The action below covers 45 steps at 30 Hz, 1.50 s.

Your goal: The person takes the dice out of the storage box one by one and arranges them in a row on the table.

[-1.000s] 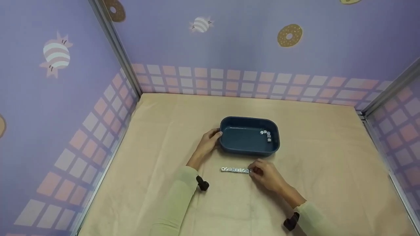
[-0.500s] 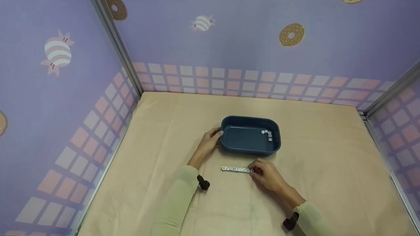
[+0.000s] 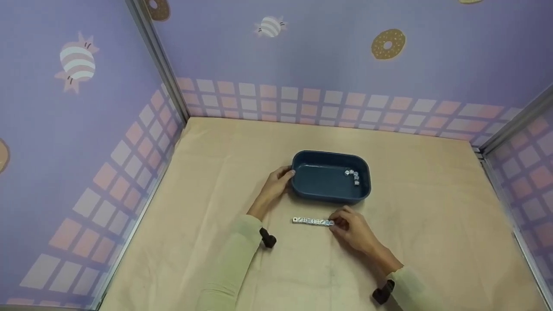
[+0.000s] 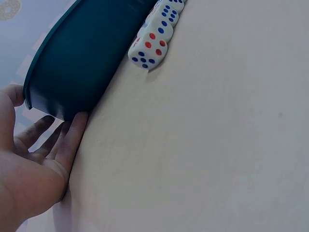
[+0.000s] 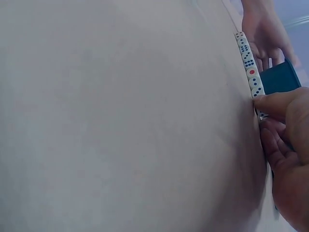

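Beige cloth (image 3: 233,160) lies before a purple patterned wall (image 3: 319,56). The left hand (image 3: 276,183) grips the dark-blue tray (image 3: 322,179) at its left end, thumb at the rim; loose dice (image 3: 357,182) sit inside, to the right. On the near side, the right hand (image 3: 355,227) narrowly pinches the end die (image 3: 332,223) of a straight dice row (image 3: 313,221). An oblique push there could buckle the row; a tray jolt could scatter its contents.
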Tool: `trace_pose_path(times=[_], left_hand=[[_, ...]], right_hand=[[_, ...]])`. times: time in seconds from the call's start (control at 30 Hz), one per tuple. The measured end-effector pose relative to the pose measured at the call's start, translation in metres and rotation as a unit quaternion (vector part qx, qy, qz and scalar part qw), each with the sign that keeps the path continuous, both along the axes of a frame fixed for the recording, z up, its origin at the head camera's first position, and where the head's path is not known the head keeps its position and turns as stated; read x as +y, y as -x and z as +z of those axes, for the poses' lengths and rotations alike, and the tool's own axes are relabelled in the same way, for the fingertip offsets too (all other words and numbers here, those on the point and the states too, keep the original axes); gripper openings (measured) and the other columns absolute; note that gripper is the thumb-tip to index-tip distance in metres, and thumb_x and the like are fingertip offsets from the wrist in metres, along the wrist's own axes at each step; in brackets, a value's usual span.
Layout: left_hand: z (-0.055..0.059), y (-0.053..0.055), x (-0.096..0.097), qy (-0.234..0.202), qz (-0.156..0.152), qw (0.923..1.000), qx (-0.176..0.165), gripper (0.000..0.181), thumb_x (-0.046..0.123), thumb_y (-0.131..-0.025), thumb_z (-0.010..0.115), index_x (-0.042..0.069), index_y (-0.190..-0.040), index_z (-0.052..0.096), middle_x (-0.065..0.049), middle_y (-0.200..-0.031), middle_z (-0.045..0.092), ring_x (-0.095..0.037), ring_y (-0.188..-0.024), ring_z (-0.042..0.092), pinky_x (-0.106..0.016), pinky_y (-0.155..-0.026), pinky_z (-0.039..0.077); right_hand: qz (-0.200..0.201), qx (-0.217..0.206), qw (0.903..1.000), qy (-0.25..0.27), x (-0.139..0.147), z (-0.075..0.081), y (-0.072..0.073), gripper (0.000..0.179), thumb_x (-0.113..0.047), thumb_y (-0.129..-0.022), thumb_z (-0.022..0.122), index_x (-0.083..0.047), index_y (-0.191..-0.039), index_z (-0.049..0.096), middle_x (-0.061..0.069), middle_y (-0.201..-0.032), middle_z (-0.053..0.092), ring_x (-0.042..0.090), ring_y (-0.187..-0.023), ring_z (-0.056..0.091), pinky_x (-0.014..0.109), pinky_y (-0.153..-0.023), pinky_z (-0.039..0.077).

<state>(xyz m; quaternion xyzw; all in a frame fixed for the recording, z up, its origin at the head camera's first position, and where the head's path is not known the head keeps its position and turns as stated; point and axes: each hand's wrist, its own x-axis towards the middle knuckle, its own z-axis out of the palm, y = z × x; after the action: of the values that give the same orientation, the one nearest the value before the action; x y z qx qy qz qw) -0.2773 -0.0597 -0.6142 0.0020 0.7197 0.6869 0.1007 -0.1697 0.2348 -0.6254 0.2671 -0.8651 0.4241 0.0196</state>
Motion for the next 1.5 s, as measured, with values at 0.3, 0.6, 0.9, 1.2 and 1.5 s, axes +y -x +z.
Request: trace_pose_path(times=[0.3, 0.6, 0.9, 1.2, 1.5], left_hand=[[0.001, 0.0, 0.003, -0.037, -0.008, 0.9993, -0.002, 0.052, 0.034, -0.11, 0.06, 0.005, -0.152, 0.054, -0.015, -0.146, 0.059, -0.028, -0.122, 0.065, -0.042, -0.096, 0.058], [0.002, 0.0, 0.002, -0.016, -0.005, 0.9999, 0.001, 0.051, 0.036, -0.109, 0.06, 0.007, -0.152, 0.056, -0.014, -0.148, 0.059, -0.027, -0.124, 0.064, -0.042, -0.097, 0.058], [0.001, -0.001, -0.003, -0.024, -0.006, 0.9997, -0.002, 0.052, 0.036, -0.109, 0.06, 0.007, -0.152, 0.054, -0.015, -0.145, 0.06, -0.027, -0.12, 0.066, -0.041, -0.093, 0.059], [0.001, 0.0, -0.002, -0.008, -0.011, 0.9999, 0.006, 0.052, 0.036, -0.11, 0.058, 0.007, -0.153, 0.053, -0.015, -0.146, 0.06, -0.028, -0.123, 0.065, -0.042, -0.097, 0.057], [-0.001, 0.001, -0.001, -0.005, -0.005, 1.0, 0.002, 0.052, 0.037, -0.109, 0.06, 0.008, -0.152, 0.056, -0.014, -0.145, 0.061, -0.028, -0.122, 0.066, -0.042, -0.096, 0.058]], right_hand=[[-0.005, 0.025, 0.9996, -0.006, 0.0, -0.002, 0.001, 0.022, 0.002, -0.086, 0.086, -0.009, -0.102, 0.077, 0.002, -0.102, 0.065, 0.017, -0.082, 0.063, 0.027, -0.067, 0.053], [-0.015, 0.004, 0.9999, -0.003, -0.003, -0.001, -0.001, 0.019, -0.005, -0.087, 0.088, -0.011, -0.103, 0.079, 0.001, -0.1, 0.062, 0.015, -0.083, 0.061, 0.027, -0.07, 0.052], [-0.007, 0.021, 0.9997, -0.008, -0.007, -0.002, 0.001, 0.018, -0.002, -0.087, 0.087, -0.009, -0.101, 0.077, 0.003, -0.101, 0.061, 0.015, -0.083, 0.063, 0.028, -0.07, 0.054], [0.007, 0.007, 0.9991, -0.042, -0.008, 0.007, -0.001, 0.021, -0.005, -0.09, 0.085, -0.007, -0.108, 0.074, 0.001, -0.105, 0.059, 0.014, -0.086, 0.063, 0.028, -0.072, 0.055], [0.022, 0.054, 0.9968, -0.056, 0.001, 0.057, 0.017, 0.019, -0.006, -0.091, 0.084, -0.003, -0.107, 0.074, 0.003, -0.101, 0.065, 0.019, -0.09, 0.066, 0.037, -0.076, 0.059]])
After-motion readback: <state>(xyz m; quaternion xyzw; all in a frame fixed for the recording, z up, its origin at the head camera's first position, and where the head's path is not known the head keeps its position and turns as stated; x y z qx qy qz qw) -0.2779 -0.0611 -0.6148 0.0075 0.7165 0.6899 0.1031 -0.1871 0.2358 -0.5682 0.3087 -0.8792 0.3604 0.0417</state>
